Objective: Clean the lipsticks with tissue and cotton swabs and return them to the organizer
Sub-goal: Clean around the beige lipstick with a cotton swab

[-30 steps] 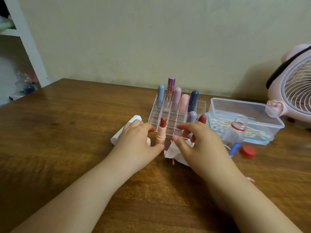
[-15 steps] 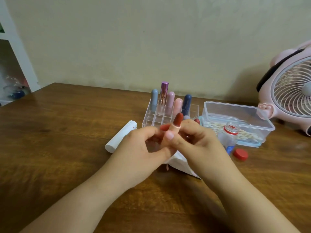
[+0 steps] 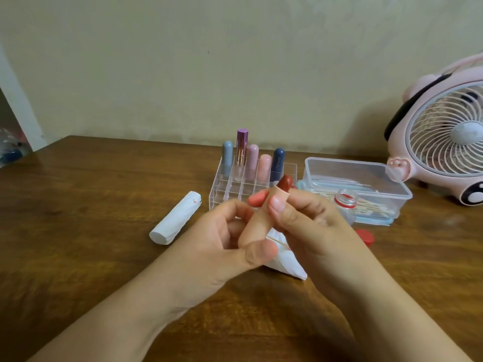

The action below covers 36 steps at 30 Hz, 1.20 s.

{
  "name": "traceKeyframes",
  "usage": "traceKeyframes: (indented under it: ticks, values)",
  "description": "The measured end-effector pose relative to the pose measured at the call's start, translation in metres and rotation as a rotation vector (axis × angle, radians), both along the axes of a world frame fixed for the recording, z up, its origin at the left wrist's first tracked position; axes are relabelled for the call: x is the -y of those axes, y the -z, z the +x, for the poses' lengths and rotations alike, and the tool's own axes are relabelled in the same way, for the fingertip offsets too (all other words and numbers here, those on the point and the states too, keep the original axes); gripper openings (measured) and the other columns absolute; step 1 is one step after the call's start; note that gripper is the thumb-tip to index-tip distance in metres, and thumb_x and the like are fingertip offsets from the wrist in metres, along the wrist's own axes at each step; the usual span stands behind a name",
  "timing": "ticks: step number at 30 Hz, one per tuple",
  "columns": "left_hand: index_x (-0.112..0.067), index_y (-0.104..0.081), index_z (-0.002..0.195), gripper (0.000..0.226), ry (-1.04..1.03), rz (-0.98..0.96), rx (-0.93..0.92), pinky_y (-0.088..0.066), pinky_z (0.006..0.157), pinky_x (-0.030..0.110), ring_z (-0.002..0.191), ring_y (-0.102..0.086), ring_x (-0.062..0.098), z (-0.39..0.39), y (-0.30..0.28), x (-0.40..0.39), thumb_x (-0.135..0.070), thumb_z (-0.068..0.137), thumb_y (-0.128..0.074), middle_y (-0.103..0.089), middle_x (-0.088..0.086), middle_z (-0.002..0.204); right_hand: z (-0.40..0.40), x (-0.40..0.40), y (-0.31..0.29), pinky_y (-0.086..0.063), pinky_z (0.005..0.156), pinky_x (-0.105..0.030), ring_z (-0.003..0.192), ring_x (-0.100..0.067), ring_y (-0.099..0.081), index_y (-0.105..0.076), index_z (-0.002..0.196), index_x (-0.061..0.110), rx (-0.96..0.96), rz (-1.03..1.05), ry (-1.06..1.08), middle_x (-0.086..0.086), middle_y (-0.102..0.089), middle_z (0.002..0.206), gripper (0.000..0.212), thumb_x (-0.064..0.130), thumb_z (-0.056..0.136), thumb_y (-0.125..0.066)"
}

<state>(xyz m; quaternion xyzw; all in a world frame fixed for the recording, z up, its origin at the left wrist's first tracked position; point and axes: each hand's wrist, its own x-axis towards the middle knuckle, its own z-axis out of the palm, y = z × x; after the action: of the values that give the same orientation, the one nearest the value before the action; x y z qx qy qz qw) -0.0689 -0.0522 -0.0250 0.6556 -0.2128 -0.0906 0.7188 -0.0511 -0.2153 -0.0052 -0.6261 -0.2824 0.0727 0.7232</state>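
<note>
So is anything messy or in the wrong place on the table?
A little. The small clear bottle stands open beside the cotton swab box, and its red cap lies loose on the table. A crumpled tissue sits under the hands. Nothing looks spilled or broken.

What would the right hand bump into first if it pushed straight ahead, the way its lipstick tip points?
Probably the clear organizer. The right hand aims the open lipstick up and away toward its back row, near the dark blue lipstick, though depth is unclear.
</note>
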Motion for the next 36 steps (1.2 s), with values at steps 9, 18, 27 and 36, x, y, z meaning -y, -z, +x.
traceKeyframes:
  ticks: [9,18,27,36]
  values:
    - [-0.037,-0.068,0.091,0.047,-0.043,0.045,0.055,-0.051,0.085,0.024,0.092,-0.063,0.004,-0.002,-0.002,0.002,-0.070,0.057,-0.072,-0.070,-0.011,0.094,0.003,-0.001,0.002,-0.051,0.074,-0.021,0.078,-0.023,-0.063,-0.073,0.092,0.019,0.003,-0.016,0.051,-0.008,-0.066,0.073,0.025,0.033,0.086,-0.054]
    - [-0.030,-0.069,0.075,0.025,-0.104,0.235,0.124,-0.050,0.084,0.021,0.095,-0.064,0.006,0.001,-0.009,-0.005,-0.049,0.082,-0.055,-0.068,-0.003,0.084,0.002,-0.002,0.003,-0.047,0.073,-0.012,0.081,-0.004,-0.064,-0.073,0.095,0.022,0.027,-0.096,0.087,0.001,-0.071,0.082,0.023,0.033,0.090,-0.054]
    - [-0.033,-0.066,0.085,0.016,-0.637,0.431,0.180,-0.047,0.062,0.024,0.074,-0.061,0.009,0.014,-0.010,-0.024,-0.021,0.078,-0.074,-0.066,-0.007,0.077,0.010,-0.004,0.011,-0.049,0.069,-0.010,0.078,-0.003,-0.060,-0.064,0.093,0.044,0.018,-0.426,0.346,0.001,-0.067,0.091,0.012,0.037,0.084,-0.062]
    - [-0.027,-0.065,0.082,0.019,-0.828,0.318,0.081,-0.054,0.077,0.033,0.084,-0.064,0.014,0.031,0.002,-0.038,-0.014,0.076,-0.077,-0.068,-0.002,0.088,0.012,-0.033,0.019,-0.040,0.075,-0.008,0.088,0.001,-0.053,-0.058,0.121,0.036,0.439,-0.985,0.297,0.016,-0.058,0.101,0.034,0.030,0.088,-0.063]
